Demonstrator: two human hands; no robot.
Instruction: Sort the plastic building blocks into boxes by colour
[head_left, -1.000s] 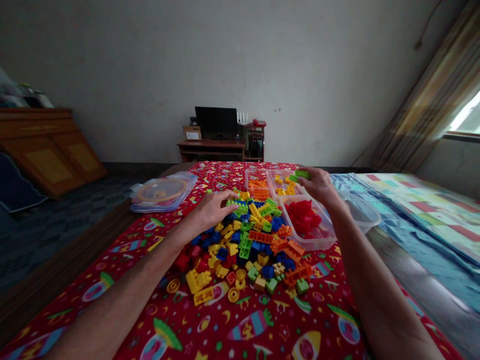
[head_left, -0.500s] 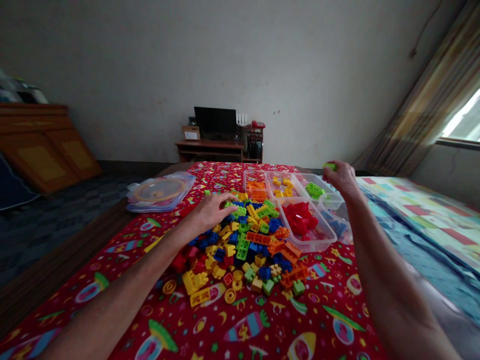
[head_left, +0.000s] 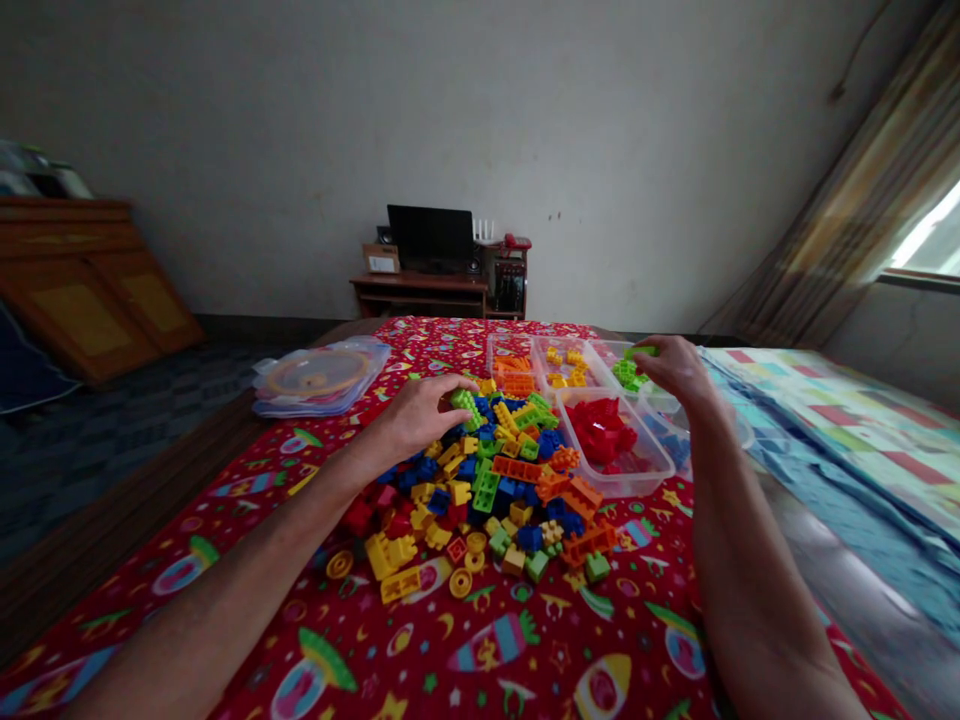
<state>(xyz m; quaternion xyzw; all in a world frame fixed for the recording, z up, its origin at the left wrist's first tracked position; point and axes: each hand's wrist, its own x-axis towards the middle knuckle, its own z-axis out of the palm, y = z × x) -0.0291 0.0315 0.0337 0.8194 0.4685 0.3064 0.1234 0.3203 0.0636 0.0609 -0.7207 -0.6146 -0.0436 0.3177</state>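
Note:
A heap of toy building blocks (head_left: 450, 462) in yellow, blue, green, orange and red lies on a red patterned cloth (head_left: 405, 680). At its far left side, my left hand (head_left: 427, 412) is closed on a green building block (head_left: 468, 405). Over the far right tray of green blocks (head_left: 624, 374), my right hand (head_left: 671, 368) pinches another green block (head_left: 645, 351). Beside the heap, a clear tray (head_left: 654, 470) holds red blocks (head_left: 602, 430). Behind it are trays of orange blocks (head_left: 514, 374) and yellow blocks (head_left: 568, 367).
Stacked clear lids (head_left: 319, 378) lie at the left edge of the cloth. Beneath my right forearm is a clear container with blue pieces (head_left: 675, 440). A monitor (head_left: 430, 239) stands on a desk by the wall. A patchwork-patterned surface (head_left: 840, 410) extends on the right.
My left hand has taken hold of a green block from the heap. My right hand has moved slightly left and down over the green blocks' tray, still holding a green block.

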